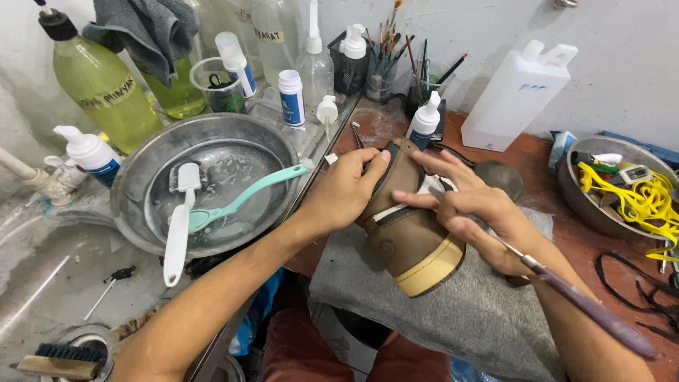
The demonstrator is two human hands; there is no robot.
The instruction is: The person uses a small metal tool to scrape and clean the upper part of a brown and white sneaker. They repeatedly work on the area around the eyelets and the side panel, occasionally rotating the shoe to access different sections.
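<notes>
Head view. Setting: I log a cluttered workbench against a pale wall, a wet steel counter on the left half and a red-brown table (566,233) on the right.

Item 1: brown shoe (410,226), centre of frame, lying heel toward me on a grey cloth (453,311) draped over the lap.

Item 2: left hand (346,191), at 9 o'clock of the shoe, clamped on its upper with the thumb pressed near the collar.

Item 3: right hand (481,219), at 3 o'clock of the shoe, closed in a pinch on a thin paintbrush (587,304) whose handle trails to 5 o'clock; forefingers rest across the shoe's white panel.

Step, as I judge it: fine brush work on the upper, mid-stroke. The next move calls for a steady left grip and small wrist motion at the brush tip, which is hidden under the fingers.

Surroundings: steel basin (141,177) at 9 o'clock, holding a white brush and a teal brush (247,194); yellow-green bottle (99,85) at 10 o'clock; small white pump bottle (424,120) touching close at 12 o'clock; white jug (516,92) at 1 o'clock; steel bowl (601,212) with yellow laces at 3 o'clock.

Clearance: tight at 12 o'clock; open room lies over the cloth at 6 o'clock. The counter edge runs just beside the left forearm.
</notes>
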